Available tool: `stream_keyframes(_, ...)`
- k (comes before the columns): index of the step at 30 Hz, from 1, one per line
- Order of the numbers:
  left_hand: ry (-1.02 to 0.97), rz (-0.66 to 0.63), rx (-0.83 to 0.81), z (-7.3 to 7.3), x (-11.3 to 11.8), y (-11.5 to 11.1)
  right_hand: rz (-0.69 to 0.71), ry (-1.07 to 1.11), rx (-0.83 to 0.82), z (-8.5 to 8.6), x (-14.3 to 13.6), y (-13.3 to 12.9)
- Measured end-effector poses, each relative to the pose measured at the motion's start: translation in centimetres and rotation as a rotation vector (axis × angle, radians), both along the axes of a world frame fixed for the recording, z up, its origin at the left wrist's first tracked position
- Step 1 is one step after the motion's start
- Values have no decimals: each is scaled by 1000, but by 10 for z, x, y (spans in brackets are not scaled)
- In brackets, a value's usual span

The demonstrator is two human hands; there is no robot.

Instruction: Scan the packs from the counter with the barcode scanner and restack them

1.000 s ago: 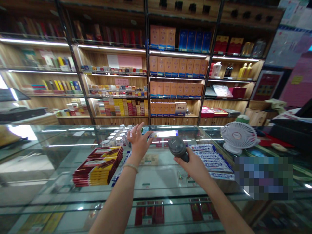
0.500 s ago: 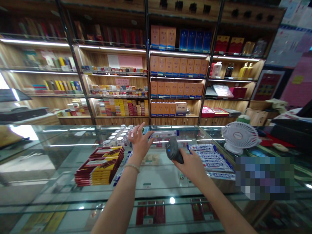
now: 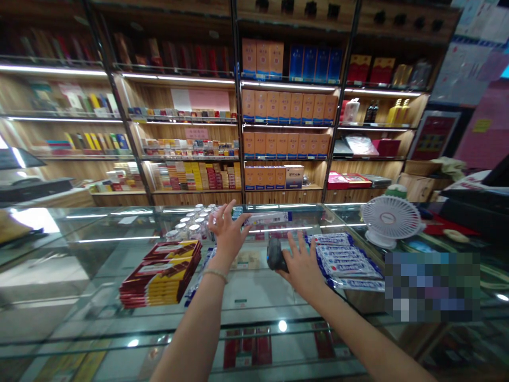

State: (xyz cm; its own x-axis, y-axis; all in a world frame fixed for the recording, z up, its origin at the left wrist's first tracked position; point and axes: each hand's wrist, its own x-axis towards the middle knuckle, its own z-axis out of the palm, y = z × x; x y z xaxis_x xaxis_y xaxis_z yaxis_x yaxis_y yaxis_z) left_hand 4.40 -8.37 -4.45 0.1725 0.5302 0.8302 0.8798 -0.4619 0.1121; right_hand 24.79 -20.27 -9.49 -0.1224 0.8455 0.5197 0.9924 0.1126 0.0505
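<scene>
My left hand (image 3: 227, 231) hovers over the glass counter (image 3: 238, 289) with its fingers spread and nothing in its grasp. Just beyond its thumb lies a long white and blue packet (image 3: 274, 218) with a barcode; I cannot tell whether they touch. My right hand (image 3: 304, 265) has its fingers fanned out. By its thumb is a dark barcode scanner (image 3: 275, 253), its handle partly hidden by the hand. Right of that hand, blue and white packets (image 3: 345, 260) lie in a stack. Left of my left wrist stand stacks of red and yellow chocolate wafer packets (image 3: 167, 270).
Small lidded jars (image 3: 194, 228) stand in a cluster behind my left hand. A white fan (image 3: 392, 218) is at the right of the counter. Behind, wooden shelves hold orange boxes (image 3: 284, 106) and cigarette packs (image 3: 199, 175). Boxes (image 3: 246, 347) show under the glass.
My right hand has loosened its grip on the scanner and spread its fingers. The scanner has tipped lower and slightly left. My left hand stays almost where it was.
</scene>
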Motion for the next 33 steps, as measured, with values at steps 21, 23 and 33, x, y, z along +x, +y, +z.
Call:
stream_keyframes(21, 50, 5, 26, -4, -2, 1, 138, -39, 216, 59, 62, 60)
stream_keyframes(23, 57, 6, 18, -3, -1, 1, 153, -38, 222, 53, 64, 64)
stream_keyframes(33, 76, -49, -38, -5, 8, 0, 116, 206, 336, 39, 66, 72)
